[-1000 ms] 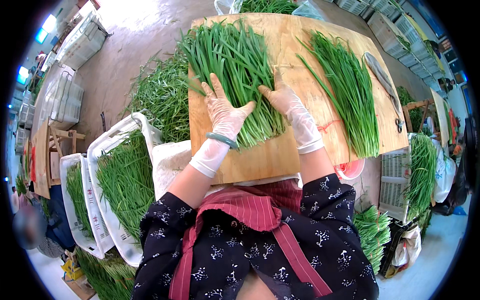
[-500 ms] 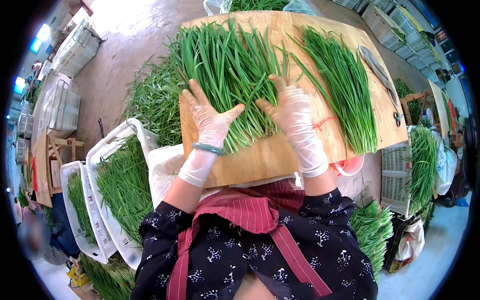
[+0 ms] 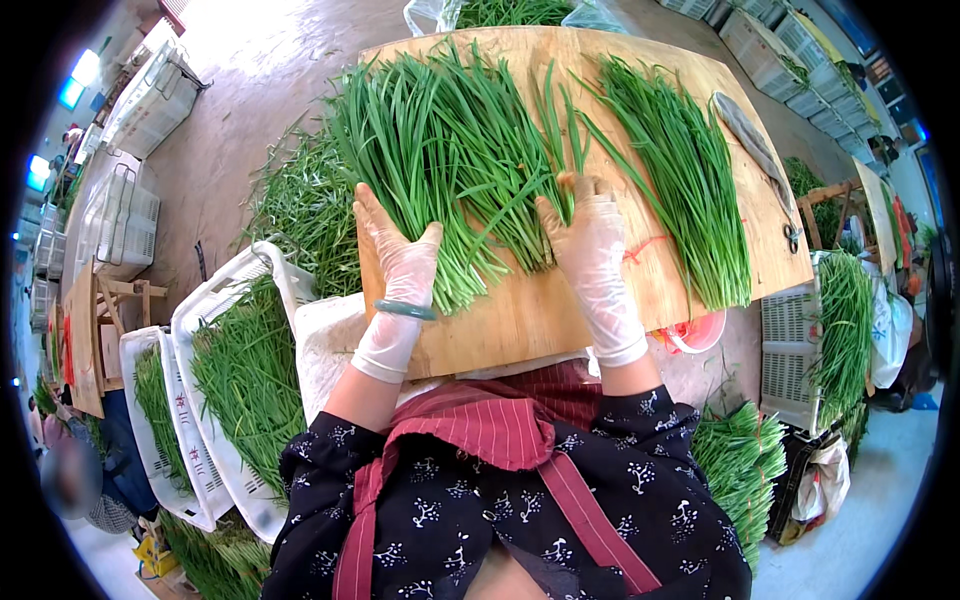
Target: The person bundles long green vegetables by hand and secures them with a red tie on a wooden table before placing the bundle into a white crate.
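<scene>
Wooden bench (image 3: 520,320): two heaps of green chives. Big heap (image 3: 450,160) now squared between hands, which a second ago lay flat on top; gathering under way. Second heap (image 3: 680,190) lies apart at right. Left hand (image 3: 400,265), right hand (image 3: 590,250): gloved, each grip spread, palms pressing heap's sides. White crates (image 3: 200,400): two.

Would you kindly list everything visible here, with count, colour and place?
Chive pile: one, green, board's left half, between both hands.
Second chive pile: one, green, board's right half.
Wooden board: one, tan, centre.
Knife: one, grey, board's right edge.
White trays: several, holding chives, lower left.
Loose chives: heap, green, floor left of board.
Crates: several, white, far left.
Apron: one, striped red, on the person.
Left hand: white glove, green bangle, against the pile.
Right hand: white glove, against the pile.
</scene>
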Demonstrator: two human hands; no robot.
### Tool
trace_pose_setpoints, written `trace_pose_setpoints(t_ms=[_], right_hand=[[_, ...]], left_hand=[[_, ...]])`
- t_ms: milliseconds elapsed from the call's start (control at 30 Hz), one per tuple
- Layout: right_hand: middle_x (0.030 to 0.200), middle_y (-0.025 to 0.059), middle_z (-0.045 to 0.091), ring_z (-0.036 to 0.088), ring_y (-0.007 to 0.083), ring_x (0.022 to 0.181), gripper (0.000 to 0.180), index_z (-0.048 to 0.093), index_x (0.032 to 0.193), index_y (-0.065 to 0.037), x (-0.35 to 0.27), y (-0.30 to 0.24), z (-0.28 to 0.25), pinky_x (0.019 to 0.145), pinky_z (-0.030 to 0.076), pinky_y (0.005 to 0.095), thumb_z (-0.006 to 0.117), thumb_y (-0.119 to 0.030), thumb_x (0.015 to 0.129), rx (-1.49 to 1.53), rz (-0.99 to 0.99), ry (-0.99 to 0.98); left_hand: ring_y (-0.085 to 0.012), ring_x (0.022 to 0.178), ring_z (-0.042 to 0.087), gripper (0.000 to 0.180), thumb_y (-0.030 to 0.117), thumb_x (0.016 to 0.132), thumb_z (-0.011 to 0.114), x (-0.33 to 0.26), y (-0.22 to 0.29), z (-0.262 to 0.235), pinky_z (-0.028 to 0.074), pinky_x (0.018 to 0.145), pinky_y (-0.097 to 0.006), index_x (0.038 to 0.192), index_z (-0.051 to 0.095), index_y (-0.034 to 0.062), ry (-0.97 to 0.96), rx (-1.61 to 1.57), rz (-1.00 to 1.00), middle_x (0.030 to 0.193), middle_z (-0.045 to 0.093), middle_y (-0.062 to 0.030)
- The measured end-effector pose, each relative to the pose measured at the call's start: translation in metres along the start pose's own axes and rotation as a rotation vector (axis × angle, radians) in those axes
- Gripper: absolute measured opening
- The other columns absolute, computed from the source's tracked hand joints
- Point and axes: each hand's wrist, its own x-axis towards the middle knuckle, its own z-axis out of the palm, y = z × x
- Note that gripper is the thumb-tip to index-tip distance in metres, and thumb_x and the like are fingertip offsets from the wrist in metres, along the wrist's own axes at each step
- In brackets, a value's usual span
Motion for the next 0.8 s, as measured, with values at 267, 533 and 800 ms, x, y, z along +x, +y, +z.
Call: trace_pose_setpoints(t_ms=[267, 533, 800], right_hand=[[0.071, 0.0051, 0.055, 0.059, 0.0196, 0.067, 0.011, 0.057, 0.083, -0.011, -0.02, -0.047, 0.012, 0.058, 0.045, 0.0325, 0.055, -0.018, 0.075, -0.196, -0.261, -0.29], [0.081, 0.0111, 0.062, 0.06, 0.0282, 0.073, 0.023, 0.062, 0.093, -0.01, -0.012, -0.029, -0.012, 0.066, 0.048, 0.0375, 0.061, -0.026, 0.076, 0.25, -0.141, -0.165], [0.083, 0.0143, 0.063, 0.061, 0.0255, 0.073, 0.03, 0.057, 0.104, -0.006, 0.0, 0.027, 0.026, 0.068, 0.047, 0.0333, 0.06, -0.023, 0.079, 0.202, 0.386, -0.224]], left_hand=[[-0.0424, 0.131, 0.005, 0.118, 0.029, 0.057, 0.079, 0.003, 0.007, 0.014, 0.014, 0.106, -0.042, 0.14, -0.004, 0.0168, -0.086, 0.091, 0.033, 0.14, -0.004, -0.0304], [-0.0429, 0.129, 0.013, 0.116, 0.023, 0.055, 0.079, 0.003, -0.003, 0.012, 0.02, 0.105, -0.042, 0.141, 0.0, 0.0169, -0.076, 0.231, 0.026, 0.14, 0.003, -0.0291], [-0.0386, 0.131, 0.011, 0.109, 0.012, 0.058, 0.071, 0.002, -0.009, 0.015, 0.018, 0.106, -0.041, 0.141, 0.001, 0.0154, 0.02, 0.072, 0.074, 0.142, 0.002, -0.0248]])
